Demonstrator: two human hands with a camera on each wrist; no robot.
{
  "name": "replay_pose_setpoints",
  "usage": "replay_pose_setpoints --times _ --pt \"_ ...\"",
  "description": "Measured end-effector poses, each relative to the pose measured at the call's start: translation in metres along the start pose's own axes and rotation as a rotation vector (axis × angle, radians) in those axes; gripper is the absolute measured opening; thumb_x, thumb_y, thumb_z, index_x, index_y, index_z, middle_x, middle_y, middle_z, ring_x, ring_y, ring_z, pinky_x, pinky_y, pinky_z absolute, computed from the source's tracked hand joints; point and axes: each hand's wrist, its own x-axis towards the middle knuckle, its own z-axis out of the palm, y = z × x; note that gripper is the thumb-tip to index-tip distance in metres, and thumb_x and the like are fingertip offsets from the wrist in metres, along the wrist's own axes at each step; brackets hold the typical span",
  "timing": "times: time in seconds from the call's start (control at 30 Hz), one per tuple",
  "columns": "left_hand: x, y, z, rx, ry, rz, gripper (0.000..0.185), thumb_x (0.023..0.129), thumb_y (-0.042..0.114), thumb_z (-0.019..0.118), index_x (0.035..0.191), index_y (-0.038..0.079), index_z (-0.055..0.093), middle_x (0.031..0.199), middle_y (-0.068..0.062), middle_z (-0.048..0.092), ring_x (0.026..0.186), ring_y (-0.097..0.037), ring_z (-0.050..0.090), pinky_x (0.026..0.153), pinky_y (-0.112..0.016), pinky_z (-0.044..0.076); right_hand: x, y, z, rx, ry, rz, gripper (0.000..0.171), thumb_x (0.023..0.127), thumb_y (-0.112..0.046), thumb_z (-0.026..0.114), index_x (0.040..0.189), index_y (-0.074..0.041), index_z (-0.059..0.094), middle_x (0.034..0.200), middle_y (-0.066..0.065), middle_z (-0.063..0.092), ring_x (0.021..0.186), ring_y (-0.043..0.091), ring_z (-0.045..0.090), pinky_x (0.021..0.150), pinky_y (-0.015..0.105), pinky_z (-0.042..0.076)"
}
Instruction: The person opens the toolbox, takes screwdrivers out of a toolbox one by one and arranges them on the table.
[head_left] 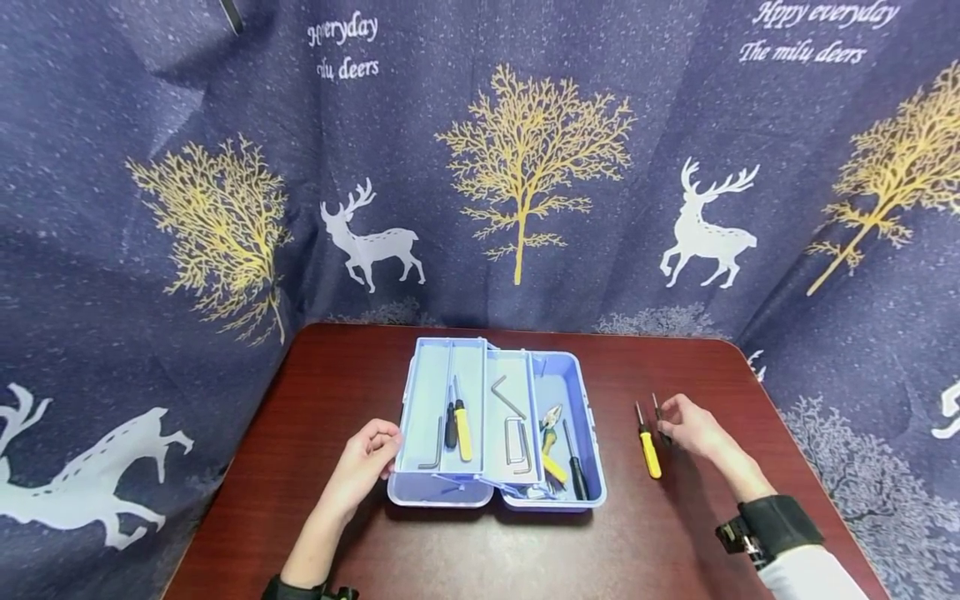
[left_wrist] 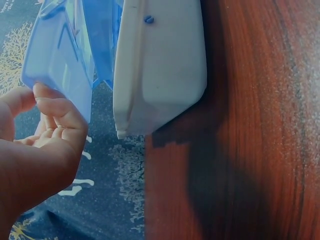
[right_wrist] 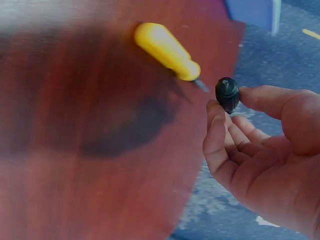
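Left hand (head_left: 367,454): fingers relaxed, tips resting on the near-left corner of the open blue toolbox (head_left: 585,500); nothing gripped.
Right hand (head_left: 693,427): thumb and fingers pinched on a black screwdriver (head_left: 660,419), lifted right of the box.
Yellow screwdriver (head_left: 649,452): flat on the table (head_left: 315,392), just beside the black one, untouched.
Tray (head_left: 427,392): hex keys and two drivers already lie in it.
Lower bin (head_left: 561,379): pliers (head_left: 551,442) and a black driver inside.
Progress: judged mostly packed; two tools remain outside.
Room: bare table between box and right hand; table edge near on the right, curtain (head_left: 525,167) close behind.
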Motion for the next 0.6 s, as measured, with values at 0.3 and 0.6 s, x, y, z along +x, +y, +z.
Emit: replay_pose_setpoints --times 0.3,0.6 --pt "0.0 0.0 0.0 0.001 -0.009 0.004 0.016 0.102 0.003 0.062 0.111 -0.008 0.057 0.078 -0.008 0.059 0.062 -0.013 0.052 0.057 -0.022 0.044 -0.001 0.019 0.019 0.0 -0.079 0.041 0.028 0.096 -0.008 0.065 0.114 0.013 0.059 0.093 0.02 0.068 0.074 0.023 0.063 0.061 0.037 0.055" --pt "-0.001 0.0 0.001 -0.002 0.004 0.002 0.015 0.102 0.002 0.061 0.111 -0.008 0.057 0.078 -0.007 0.059 0.062 -0.013 0.052 0.057 -0.022 0.044 0.002 0.021 0.021 -0.022 -0.085 0.042 0.029 0.096 -0.01 0.067 0.114 0.011 0.059 0.092 0.017 0.067 0.075 0.022 0.061 0.063 0.037 0.053"
